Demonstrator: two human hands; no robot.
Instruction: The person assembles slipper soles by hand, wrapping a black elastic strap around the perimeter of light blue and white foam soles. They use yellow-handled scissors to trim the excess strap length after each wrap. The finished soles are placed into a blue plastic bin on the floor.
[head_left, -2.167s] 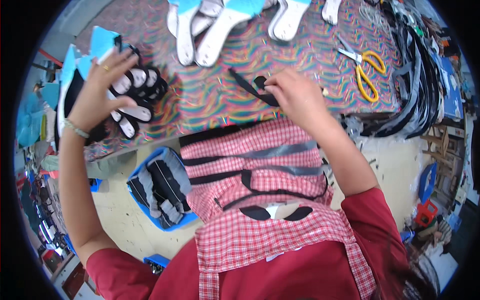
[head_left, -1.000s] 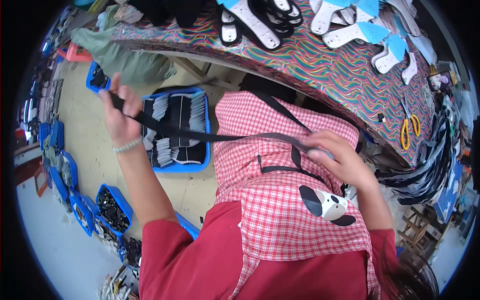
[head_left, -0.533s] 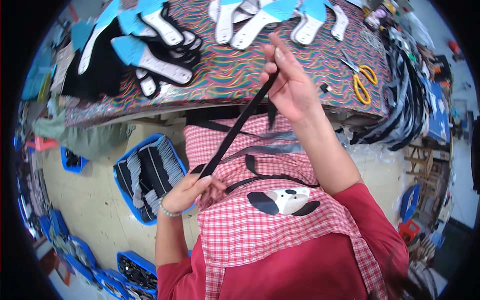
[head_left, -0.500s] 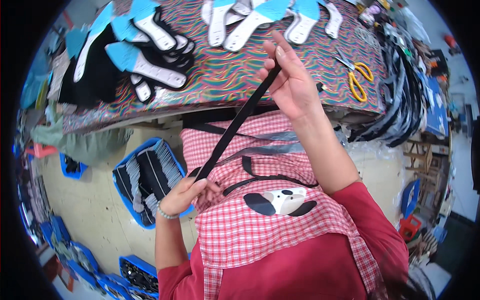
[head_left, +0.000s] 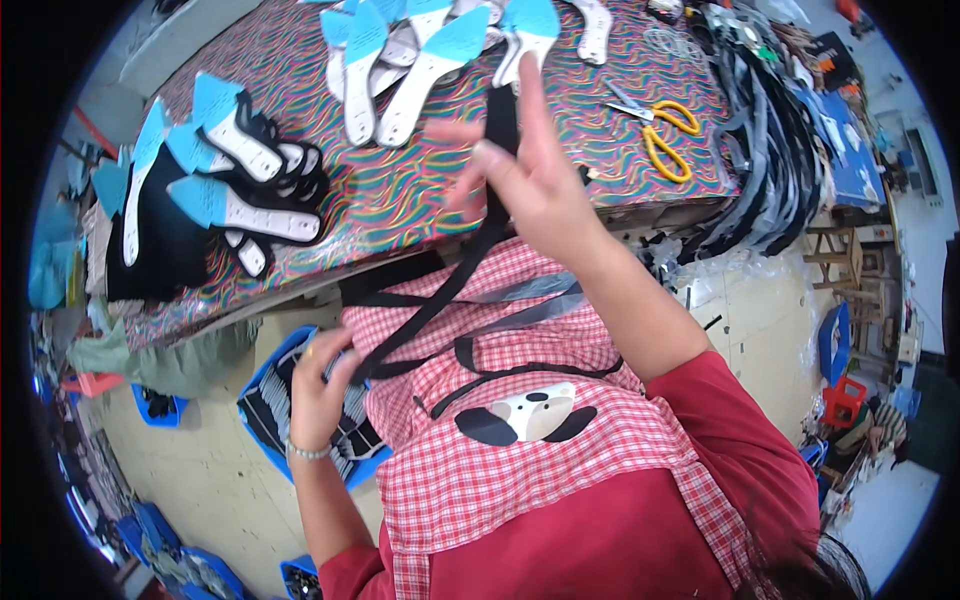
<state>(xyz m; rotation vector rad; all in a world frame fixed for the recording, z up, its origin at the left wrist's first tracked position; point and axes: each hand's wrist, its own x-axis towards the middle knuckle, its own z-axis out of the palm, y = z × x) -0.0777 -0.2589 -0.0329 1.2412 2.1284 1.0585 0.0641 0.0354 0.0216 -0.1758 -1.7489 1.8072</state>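
A long black fabric strap (head_left: pixel 432 300) runs slantwise above my lap. My right hand (head_left: pixel 535 195) is raised over the table's near edge, its thumb and fingers on the strap's upper part; the index finger points up, and the other fingers are blurred. The strap's upper end sticks up beside that finger. Beside the strap's lower end is my left hand (head_left: pixel 318 395), its fingers curved and apart, with nothing visible between them. More black and grey straps lie over my red checked apron (head_left: pixel 570 455).
The table (head_left: pixel 400 190) has a wavy multicoloured cover. On it lie yellow-handled scissors (head_left: pixel 655 135), blue-and-white insole-shaped pieces (head_left: pixel 430 75) and a stack with black pieces (head_left: pixel 245 215). Dark strips (head_left: pixel 765 170) hang at the right; a blue bin (head_left: pixel 255 425) stands below left.
My left hand has moved left and its fingers have come off the strap. The right hand has shifted left and lower, index finger now raised. The view has shifted too.
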